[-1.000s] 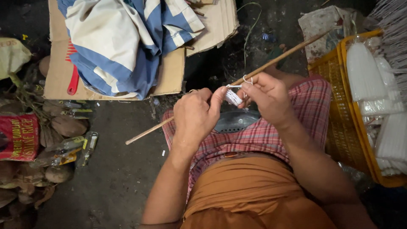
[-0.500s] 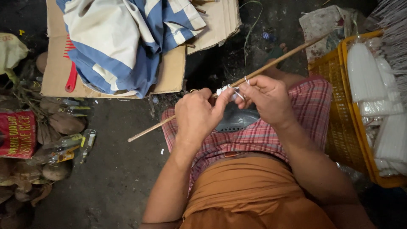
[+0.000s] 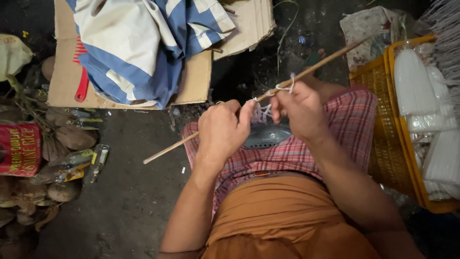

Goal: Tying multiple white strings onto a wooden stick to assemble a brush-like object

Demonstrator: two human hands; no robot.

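A long thin wooden stick (image 3: 316,67) runs slantwise from lower left to upper right across my lap. My left hand (image 3: 221,132) is closed around its middle. My right hand (image 3: 299,110) grips it just to the right and pinches white string (image 3: 286,87) looped about the stick. A small bunch of white strands (image 3: 261,114) hangs between the two hands. Below them a dark grey rounded object (image 3: 268,136) lies on the red checked cloth (image 3: 345,120) over my legs.
A yellow plastic basket (image 3: 373,124) with bundles of white strands stands at the right. A blue and white cloth (image 3: 139,43) lies on flattened cardboard (image 3: 64,72) at the top left. A red printed bag (image 3: 19,148), brown husks and small packets sit at the left on dark ground.
The stick has slid toward the lower left through my hands. My right hand has lifted the white string over the stick; the small white piece held earlier is no longer seen.
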